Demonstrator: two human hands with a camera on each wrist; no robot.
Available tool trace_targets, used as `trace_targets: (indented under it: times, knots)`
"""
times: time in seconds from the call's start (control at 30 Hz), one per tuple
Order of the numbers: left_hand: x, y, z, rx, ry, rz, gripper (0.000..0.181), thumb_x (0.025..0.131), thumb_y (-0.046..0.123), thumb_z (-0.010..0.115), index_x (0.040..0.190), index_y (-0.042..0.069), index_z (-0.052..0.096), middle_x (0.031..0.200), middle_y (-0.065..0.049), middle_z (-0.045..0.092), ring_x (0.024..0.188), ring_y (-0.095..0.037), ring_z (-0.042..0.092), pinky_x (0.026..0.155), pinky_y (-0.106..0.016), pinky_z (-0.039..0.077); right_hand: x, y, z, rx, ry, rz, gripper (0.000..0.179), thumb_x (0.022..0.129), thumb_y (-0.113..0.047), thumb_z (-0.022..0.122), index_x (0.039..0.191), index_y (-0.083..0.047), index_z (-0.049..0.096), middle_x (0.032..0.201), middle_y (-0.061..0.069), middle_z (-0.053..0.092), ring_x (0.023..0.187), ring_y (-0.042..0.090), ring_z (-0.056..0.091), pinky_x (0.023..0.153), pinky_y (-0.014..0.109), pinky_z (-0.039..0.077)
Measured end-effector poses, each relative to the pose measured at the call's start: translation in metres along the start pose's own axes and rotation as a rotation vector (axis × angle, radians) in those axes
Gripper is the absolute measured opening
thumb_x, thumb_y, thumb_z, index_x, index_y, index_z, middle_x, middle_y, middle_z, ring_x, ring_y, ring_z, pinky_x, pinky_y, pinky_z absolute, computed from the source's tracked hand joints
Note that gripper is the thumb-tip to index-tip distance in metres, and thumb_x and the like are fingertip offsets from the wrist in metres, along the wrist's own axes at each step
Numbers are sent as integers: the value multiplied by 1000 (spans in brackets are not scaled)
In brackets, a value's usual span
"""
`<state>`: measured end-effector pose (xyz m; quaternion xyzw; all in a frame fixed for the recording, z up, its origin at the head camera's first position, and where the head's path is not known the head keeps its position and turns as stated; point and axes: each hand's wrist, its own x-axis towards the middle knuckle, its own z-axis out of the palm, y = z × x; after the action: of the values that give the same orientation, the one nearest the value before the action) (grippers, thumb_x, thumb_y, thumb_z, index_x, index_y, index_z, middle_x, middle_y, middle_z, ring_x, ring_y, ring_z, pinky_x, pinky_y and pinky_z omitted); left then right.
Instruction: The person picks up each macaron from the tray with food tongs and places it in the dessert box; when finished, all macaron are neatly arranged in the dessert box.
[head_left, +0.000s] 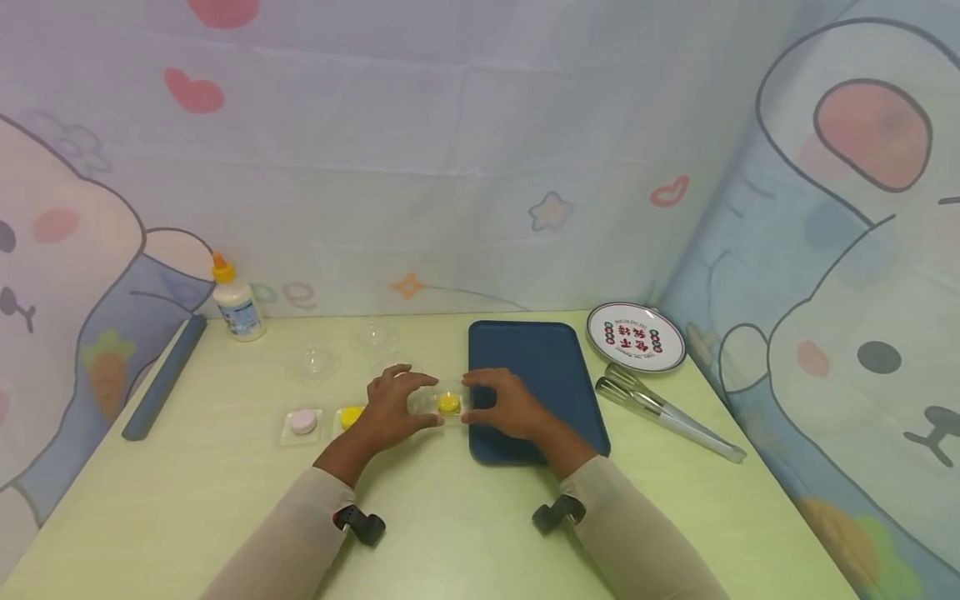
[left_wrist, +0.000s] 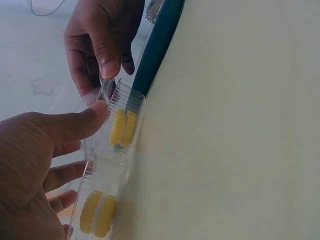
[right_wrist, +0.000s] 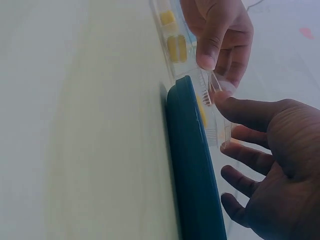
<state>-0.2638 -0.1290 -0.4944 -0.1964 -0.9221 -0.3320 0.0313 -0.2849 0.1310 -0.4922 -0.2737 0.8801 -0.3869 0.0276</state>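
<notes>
Between my two hands a yellow macaron [head_left: 448, 404] sits in a clear square plastic case next to the blue tray [head_left: 540, 400]. My left hand [head_left: 393, 406] pinches the left edge of the clear lid [left_wrist: 103, 95] with thumb and fingers, and my right hand [head_left: 510, 404] holds its right edge. In the right wrist view, the lid appears slightly tilted over the base. A second yellow macaron [left_wrist: 98, 214] lies on its own clear base, partly covered by my left hand in the head view. Left of it, a pink macaron [head_left: 303, 421] rests on another clear base.
Clear dome lids [head_left: 312, 364] lie behind the macarons. A glue bottle [head_left: 239, 304] and a dark grey bar [head_left: 165, 379] are at the left. Beyond the tray are a printed plate [head_left: 636, 337] and metal tongs [head_left: 671, 417]. Printed cloth hangs along the back and sides.
</notes>
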Motion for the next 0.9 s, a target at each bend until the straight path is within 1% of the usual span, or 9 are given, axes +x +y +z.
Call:
trace_targets:
  times: [0.13,0.33,0.6,0.9]
  knots:
    - [0,-3,1,11,11,14,61,90,31,91,143,11,69,151,-15,68,159,-46,36,123,-79,23,0,1,1,-11,3,-8,60,92,-20,90,145,-1,68,155,19,65,145,43,57,122,65,46]
    - [1,-5,2,31,22,17,61,88,29,93,142,11,70,149,-15,70,160,-46,35,123,-77,21,1,0,1,-17,-8,4,60,92,-19,90,145,-3,69,156,18,64,147,42,56,123,64,45]
    - [2,-1,5,62,-2,-13,61,89,29,91,144,11,69,149,-14,70,162,-45,31,125,-77,14,1,2,1,-19,-9,-6,59,93,-18,89,145,-1,68,156,19,65,147,43,56,124,63,44]
    - [0,3,5,117,-6,-22,60,90,31,91,143,10,71,148,-14,71,161,-47,33,124,-79,16,0,6,3,-33,-21,-18,58,95,-20,87,145,1,68,154,21,65,147,44,57,124,63,44]
